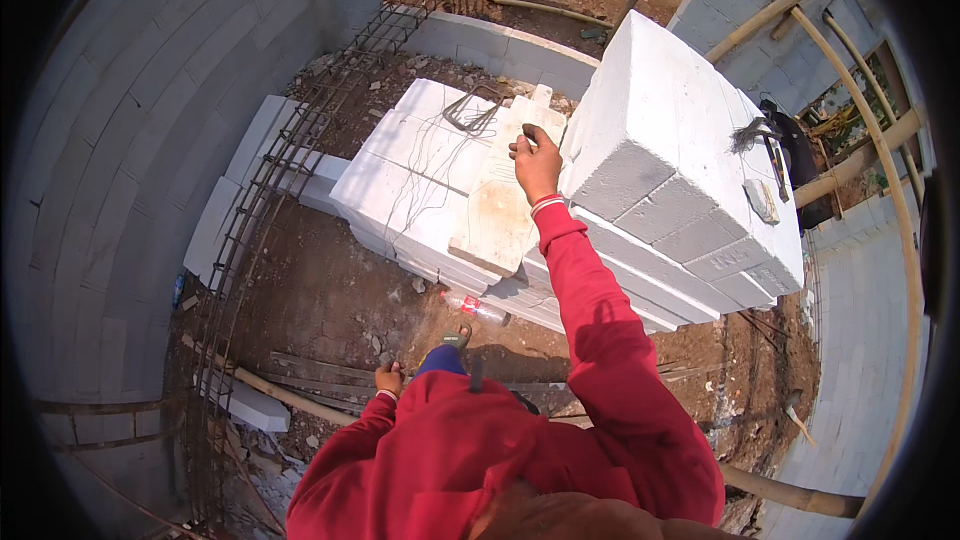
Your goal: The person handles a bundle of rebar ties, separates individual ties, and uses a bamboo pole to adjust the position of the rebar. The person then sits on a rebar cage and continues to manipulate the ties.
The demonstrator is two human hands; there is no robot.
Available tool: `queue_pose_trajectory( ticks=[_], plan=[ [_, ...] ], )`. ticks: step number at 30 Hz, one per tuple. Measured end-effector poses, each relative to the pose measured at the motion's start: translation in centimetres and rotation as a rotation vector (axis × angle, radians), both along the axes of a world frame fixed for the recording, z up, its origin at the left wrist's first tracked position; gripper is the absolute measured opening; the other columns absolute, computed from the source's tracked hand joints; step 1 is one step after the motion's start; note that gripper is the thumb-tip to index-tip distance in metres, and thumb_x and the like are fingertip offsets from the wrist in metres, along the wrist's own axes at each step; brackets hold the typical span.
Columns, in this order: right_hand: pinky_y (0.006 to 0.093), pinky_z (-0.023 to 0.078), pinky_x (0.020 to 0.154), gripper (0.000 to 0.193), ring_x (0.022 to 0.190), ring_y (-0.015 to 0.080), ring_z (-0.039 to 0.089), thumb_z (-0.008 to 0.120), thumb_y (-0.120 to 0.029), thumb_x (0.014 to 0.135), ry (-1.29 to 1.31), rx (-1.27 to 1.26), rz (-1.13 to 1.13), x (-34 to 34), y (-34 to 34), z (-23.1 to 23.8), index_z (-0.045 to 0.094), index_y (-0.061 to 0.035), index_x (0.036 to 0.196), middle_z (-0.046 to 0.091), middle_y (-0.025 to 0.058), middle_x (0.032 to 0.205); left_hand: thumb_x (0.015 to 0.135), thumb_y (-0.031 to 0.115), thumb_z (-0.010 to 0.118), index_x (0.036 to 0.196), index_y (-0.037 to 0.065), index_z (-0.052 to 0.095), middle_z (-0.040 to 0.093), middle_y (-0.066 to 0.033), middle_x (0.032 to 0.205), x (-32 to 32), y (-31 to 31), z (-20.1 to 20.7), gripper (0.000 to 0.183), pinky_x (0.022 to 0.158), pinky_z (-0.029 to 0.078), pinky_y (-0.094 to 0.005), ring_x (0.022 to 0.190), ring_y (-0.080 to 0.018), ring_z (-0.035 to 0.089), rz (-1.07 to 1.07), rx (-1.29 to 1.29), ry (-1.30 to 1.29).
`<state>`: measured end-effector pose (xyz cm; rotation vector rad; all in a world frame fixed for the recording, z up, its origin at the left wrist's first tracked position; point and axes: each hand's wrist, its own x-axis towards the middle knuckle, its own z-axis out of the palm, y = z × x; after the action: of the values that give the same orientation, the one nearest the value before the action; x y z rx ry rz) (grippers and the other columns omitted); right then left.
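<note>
My right hand (537,158) is over a pale, worn wooden board (490,215), thumb and fingers drawn together. Whatever sits in that pinch, if anything, is too small to make out. Under the board is a low stack of white blocks (395,155). Bent metal rod loops (465,120) and thin loose wires (412,205) lie on the blocks beside it. Down by my left thigh hangs my left hand (390,378), its fingers curled and nothing seen in them. A plastic bottle (476,307) with a red label lies at the stack's foot.
A taller block stack (690,120) rises at right, topped by a dark wire bundle (750,135), a dark-handled tool (776,165) and a small pale lump (760,202). A long rebar cage (262,195) leans at left. Bamboo poles (290,398) lie across the rubble floor.
</note>
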<state>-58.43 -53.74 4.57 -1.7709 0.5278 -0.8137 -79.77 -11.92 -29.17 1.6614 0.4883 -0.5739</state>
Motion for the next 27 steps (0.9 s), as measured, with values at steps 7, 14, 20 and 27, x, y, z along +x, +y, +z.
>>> queue_pose_trajectory(
  ticks=[7, 14, 20, 27],
  plan=[
    [0.0262, 0.055, 0.064, 0.021, 0.075, 0.0142, 0.068, 0.060, -0.011, 0.098, 0.193, 0.088, 0.475, -13.9, 0.0, 8.2, 0.066, 0.0036, 0.112, 0.071, 0.0102, 0.094, 0.101, 0.015, 0.056, 0.089, -0.001, 0.069, 0.064, -0.0070, 0.066, 5.7, -2.7, -4.0, 0.023, 0.050, 0.041, -0.0331, 0.053, -0.0145, 0.053, -0.147, 0.082, 0.068],
    [0.0228, 0.050, 0.061, 0.020, 0.071, 0.0106, 0.065, 0.062, -0.013, 0.097, -0.052, -0.256, -0.196, -25.7, -10.2, 19.0, 0.068, 0.0017, 0.108, 0.070, 0.0061, 0.085, 0.100, 0.015, 0.055, 0.093, 0.001, 0.068, 0.061, -0.0057, 0.064, 13.1, -9.4, -3.8, 0.021, 0.045, 0.037, -0.0343, 0.050, -0.0148, 0.051, -0.330, 0.089, 0.169],
    [0.0233, 0.047, 0.058, 0.024, 0.069, 0.0085, 0.061, 0.070, -0.012, 0.089, 0.236, -0.441, -0.799, -30.4, -21.0, 21.2, 0.068, -0.0024, 0.112, 0.069, 0.0040, 0.090, 0.100, 0.016, 0.056, 0.091, -0.001, 0.067, 0.058, -0.0047, 0.063, 15.7, -12.9, -2.6, 0.023, 0.044, 0.035, -0.0334, 0.048, -0.0151, 0.050, -0.354, 0.041, 0.121],
    [0.0308, 0.054, 0.074, 0.055, 0.079, 0.0185, 0.069, 0.072, -0.003, 0.074, 0.448, -0.707, -0.278, -26.7, -26.8, 19.5, 0.060, -0.0013, 0.128, 0.070, 0.0160, 0.109, 0.100, 0.017, 0.055, 0.090, 0.001, 0.066, 0.055, -0.0043, 0.059, 14.7, -12.6, -1.3, 0.022, 0.041, 0.032, -0.0329, 0.045, -0.0148, 0.047, -0.364, 0.125, 0.096]
  ],
)
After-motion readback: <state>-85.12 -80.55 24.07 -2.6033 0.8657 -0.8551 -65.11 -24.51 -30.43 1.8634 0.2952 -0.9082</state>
